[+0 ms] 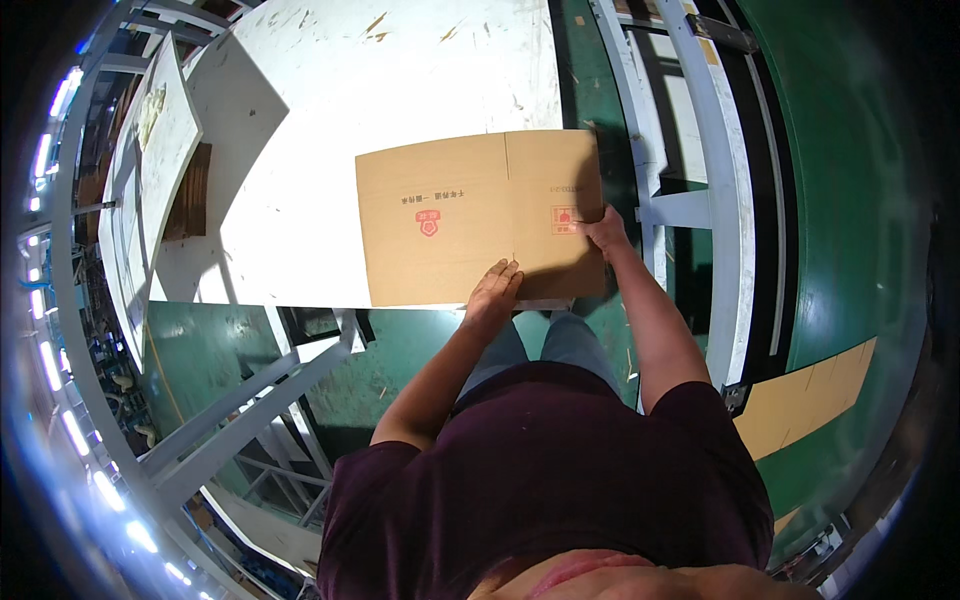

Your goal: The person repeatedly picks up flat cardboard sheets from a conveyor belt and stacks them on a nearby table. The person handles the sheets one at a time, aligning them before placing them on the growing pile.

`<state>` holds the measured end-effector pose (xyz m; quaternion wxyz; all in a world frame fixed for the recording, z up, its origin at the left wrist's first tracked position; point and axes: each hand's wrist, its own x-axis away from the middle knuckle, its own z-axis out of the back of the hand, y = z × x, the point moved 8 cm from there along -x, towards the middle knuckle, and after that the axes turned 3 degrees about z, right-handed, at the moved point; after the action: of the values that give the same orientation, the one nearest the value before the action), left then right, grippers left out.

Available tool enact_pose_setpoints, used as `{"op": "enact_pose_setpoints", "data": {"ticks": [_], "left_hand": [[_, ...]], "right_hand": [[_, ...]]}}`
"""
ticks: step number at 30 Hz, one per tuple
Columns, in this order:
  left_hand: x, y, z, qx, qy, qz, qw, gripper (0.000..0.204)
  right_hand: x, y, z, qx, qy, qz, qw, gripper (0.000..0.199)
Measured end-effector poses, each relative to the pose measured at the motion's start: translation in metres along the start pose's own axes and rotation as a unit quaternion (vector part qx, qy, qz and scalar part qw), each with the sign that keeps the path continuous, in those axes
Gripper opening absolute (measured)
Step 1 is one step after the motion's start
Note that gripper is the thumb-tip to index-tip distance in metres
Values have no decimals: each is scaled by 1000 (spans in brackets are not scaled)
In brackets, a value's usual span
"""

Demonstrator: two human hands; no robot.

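Here, 2 bare hands steady a flat, folded brown cardboard box [480, 217] on the white counter [330, 150].
The left hand [493, 290] lies open and flat on its near edge, pinning it down; the right hand [603, 230] closes its grip on the right edge, seemingly to keep it square by the counter's near-right corner.

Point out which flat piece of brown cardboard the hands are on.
The flattened brown cardboard box lying on the white table, with the left hand and right hand at its near edge. The other cardboard piece lies down at the right, untouched.
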<state>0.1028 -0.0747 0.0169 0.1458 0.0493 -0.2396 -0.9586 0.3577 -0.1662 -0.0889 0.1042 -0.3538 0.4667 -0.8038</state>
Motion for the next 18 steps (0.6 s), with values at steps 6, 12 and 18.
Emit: {"op": "enact_pose_setpoints", "data": {"ticks": [6, 12, 18], "left_hand": [[1, -4, -1, -9, 11, -44, 999, 52], [-6, 11, 2, -56, 2, -77, 995, 36], [1, 16, 4, -75, 50, -110, 990, 35]], "right_hand": [[12, -31, -5, 22, -37, 29, 999, 68], [62, -17, 40, 118, 155, 138, 971, 75], [244, -2, 241, 247, 447, 184, 840, 61]]}}
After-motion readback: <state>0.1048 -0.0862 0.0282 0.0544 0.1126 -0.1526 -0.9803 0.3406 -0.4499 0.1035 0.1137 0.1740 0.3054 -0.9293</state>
